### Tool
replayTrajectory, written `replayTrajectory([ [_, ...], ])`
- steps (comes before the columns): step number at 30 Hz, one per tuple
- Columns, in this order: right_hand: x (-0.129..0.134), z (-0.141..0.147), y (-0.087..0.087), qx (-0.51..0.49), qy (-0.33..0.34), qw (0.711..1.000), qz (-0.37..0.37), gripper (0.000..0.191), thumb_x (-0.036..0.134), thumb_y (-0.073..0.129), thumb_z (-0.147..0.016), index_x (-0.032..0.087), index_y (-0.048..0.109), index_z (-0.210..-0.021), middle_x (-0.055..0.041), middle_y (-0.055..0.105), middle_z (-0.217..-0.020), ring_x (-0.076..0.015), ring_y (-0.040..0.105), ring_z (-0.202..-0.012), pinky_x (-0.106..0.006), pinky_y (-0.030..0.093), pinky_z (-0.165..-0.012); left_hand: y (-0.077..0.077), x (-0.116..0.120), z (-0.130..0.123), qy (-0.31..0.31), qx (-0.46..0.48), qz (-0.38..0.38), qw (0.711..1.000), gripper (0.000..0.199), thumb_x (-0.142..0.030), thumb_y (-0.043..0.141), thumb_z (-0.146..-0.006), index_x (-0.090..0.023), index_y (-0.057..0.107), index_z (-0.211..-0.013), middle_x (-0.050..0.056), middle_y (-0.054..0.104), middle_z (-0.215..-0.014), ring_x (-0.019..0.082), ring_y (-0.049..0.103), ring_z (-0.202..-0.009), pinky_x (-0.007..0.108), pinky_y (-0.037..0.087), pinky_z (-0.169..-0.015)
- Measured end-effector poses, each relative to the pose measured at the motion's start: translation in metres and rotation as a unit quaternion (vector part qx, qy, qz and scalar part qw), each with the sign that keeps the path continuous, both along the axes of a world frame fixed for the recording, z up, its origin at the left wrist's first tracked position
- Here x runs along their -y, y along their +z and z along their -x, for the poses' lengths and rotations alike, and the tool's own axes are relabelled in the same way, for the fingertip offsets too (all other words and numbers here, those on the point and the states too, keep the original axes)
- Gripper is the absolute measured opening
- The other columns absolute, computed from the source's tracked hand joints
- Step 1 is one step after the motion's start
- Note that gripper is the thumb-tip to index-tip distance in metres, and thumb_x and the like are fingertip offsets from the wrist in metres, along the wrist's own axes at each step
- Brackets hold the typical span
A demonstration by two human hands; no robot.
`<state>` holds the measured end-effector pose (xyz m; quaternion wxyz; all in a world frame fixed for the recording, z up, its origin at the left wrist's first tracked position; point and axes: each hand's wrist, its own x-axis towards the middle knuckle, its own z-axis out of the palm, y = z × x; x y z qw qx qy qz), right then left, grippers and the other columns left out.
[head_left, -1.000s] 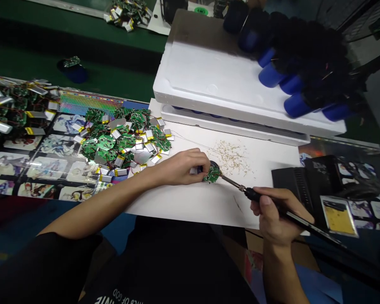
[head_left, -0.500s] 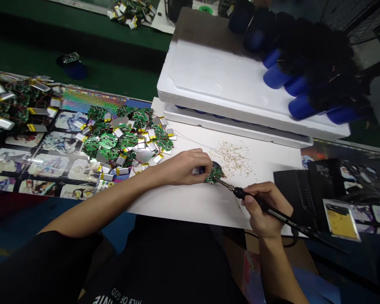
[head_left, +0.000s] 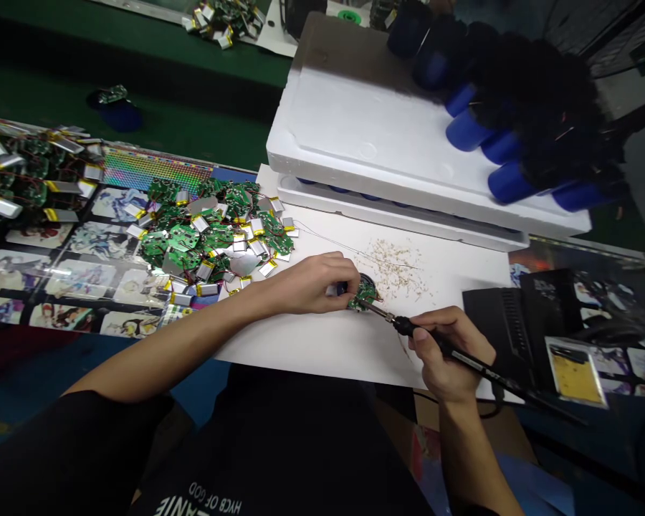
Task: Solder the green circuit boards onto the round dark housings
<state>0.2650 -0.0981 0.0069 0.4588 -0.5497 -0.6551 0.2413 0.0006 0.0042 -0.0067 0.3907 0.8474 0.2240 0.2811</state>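
My right hand point(head_left: 454, 355) is closed round the black handle of a soldering iron point(head_left: 403, 326), whose metal tip meets a small green circuit board point(head_left: 363, 294). The board lies at a dark round part on the white work surface point(head_left: 312, 344). At the board's left edge my left hand point(head_left: 330, 283) has its fingers pressed together; what they pinch is hidden behind them. Left of that hand lies a heap of green boards with silver and yellow battery cells point(head_left: 209, 236).
White foam trays point(head_left: 376, 136) with blue cups point(head_left: 467, 130) stand behind. Tan crumbs point(head_left: 400, 265) and a thin wire lie beyond the board. On the right are a black device point(head_left: 497, 326) and a yellow sponge point(head_left: 575, 373). Another board heap point(head_left: 32, 172) lies far left.
On the green belt at the upper left, the blue part with a board has shifted slightly left. Both hands and the iron hold nearly the same place.
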Motion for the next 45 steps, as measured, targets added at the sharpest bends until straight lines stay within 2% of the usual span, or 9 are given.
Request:
replayTrajectory([
  [13,-0.009,0.009,0.024,0.058,0.047,0.997,-0.025,0.005,0.020,0.072,-0.085,0.024,0.070,-0.084,0.0042,0.070,-0.064,-0.0122,0.065,-0.051,-0.021,0.052,-0.049,0.001,0.000,0.000,0.001,0.007,-0.004,1.000,0.015,-0.005,0.062,-0.092,-0.018,0.069,-0.090,0.005,0.076,-0.098,0.019,0.067,-0.093,0.031,0.050,-0.087],
  [18,-0.005,0.004,0.017,0.041,0.038,0.998,-0.020,0.004,0.021,0.074,-0.086,0.024,0.071,-0.085,0.0041,0.070,-0.064,-0.0117,0.063,-0.048,-0.021,0.049,-0.044,0.001,0.000,0.000,0.002,0.000,0.007,1.000,0.014,-0.006,0.063,-0.092,-0.019,0.069,-0.092,0.005,0.076,-0.099,0.020,0.067,-0.095,0.031,0.051,-0.089],
  [25,0.004,-0.006,0.003,-0.097,-0.100,0.989,-0.057,0.017,0.035,0.084,-0.088,0.022,0.074,-0.092,0.0015,0.072,-0.074,-0.0121,0.064,-0.047,-0.023,0.047,-0.039,0.000,0.000,0.000,0.001,0.008,-0.001,1.000,0.014,-0.007,0.062,-0.094,-0.018,0.069,-0.092,0.005,0.075,-0.097,0.018,0.066,-0.092,0.031,0.051,-0.088],
  [28,0.002,0.005,0.005,-0.163,-0.078,0.982,-0.049,0.034,0.050,0.079,-0.094,0.023,0.069,-0.113,-0.0012,0.078,-0.082,-0.0185,0.073,-0.053,-0.027,0.051,-0.041,0.000,-0.001,0.000,-0.001,0.007,0.003,1.000,0.014,-0.007,0.062,-0.094,-0.018,0.069,-0.092,0.005,0.075,-0.098,0.018,0.066,-0.093,0.031,0.051,-0.088],
  [31,0.003,0.017,0.001,-0.166,-0.038,0.985,-0.025,0.052,0.067,0.055,-0.104,0.023,0.062,-0.131,-0.0062,0.081,-0.089,-0.0264,0.081,-0.066,-0.036,0.060,-0.050,-0.001,-0.001,0.000,-0.002,0.001,0.005,1.000,0.014,-0.008,0.062,-0.094,-0.019,0.070,-0.092,0.005,0.076,-0.099,0.019,0.067,-0.095,0.032,0.052,-0.089],
  [33,0.004,0.024,-0.006,-0.108,-0.040,0.993,-0.025,0.043,0.058,0.049,-0.109,0.023,0.064,-0.129,-0.0059,0.080,-0.089,-0.0253,0.082,-0.074,-0.040,0.065,-0.063,-0.002,-0.001,0.000,-0.002,0.000,0.005,1.000,0.013,-0.008,0.063,-0.094,-0.019,0.070,-0.092,0.005,0.076,-0.100,0.019,0.068,-0.095,0.032,0.052,-0.090],
  [35,0.005,0.031,-0.015,-0.013,-0.041,0.998,-0.036,0.027,0.044,0.063,-0.106,0.024,0.066,-0.125,-0.0067,0.081,-0.101,-0.0237,0.081,-0.087,-0.041,0.066,-0.076,-0.003,-0.001,0.000,-0.002,0.001,0.005,1.000,0.012,-0.009,0.064,-0.094,-0.019,0.070,-0.092,0.005,0.077,-0.100,0.019,0.068,-0.096,0.032,0.052,-0.090],
  [38,0.003,0.042,-0.029,0.087,-0.030,0.994,-0.061,0.046,0.032,0.085,-0.091,0.027,0.063,-0.132,-0.0071,0.077,-0.117,-0.0225,0.075,-0.096,-0.039,0.064,-0.084,-0.004,-0.001,0.000,-0.001,0.001,0.001,1.000,0.011,-0.010,0.065,-0.095,-0.019,0.070,-0.092,0.005,0.077,-0.101,0.019,0.068,-0.097,0.032,0.052,-0.089],
  [45,-0.011,0.041,-0.044,0.055,0.012,0.997,-0.055,0.056,0.028,0.085,-0.090,0.028,0.057,-0.138,-0.0063,0.073,-0.120,-0.0211,0.073,-0.101,-0.040,0.065,-0.090,-0.002,-0.001,0.001,0.002,0.009,-0.029,1.000,0.009,-0.016,0.065,-0.100,-0.019,0.073,-0.096,0.008,0.077,-0.103,0.022,0.066,-0.098,0.035,0.053,-0.090],
])
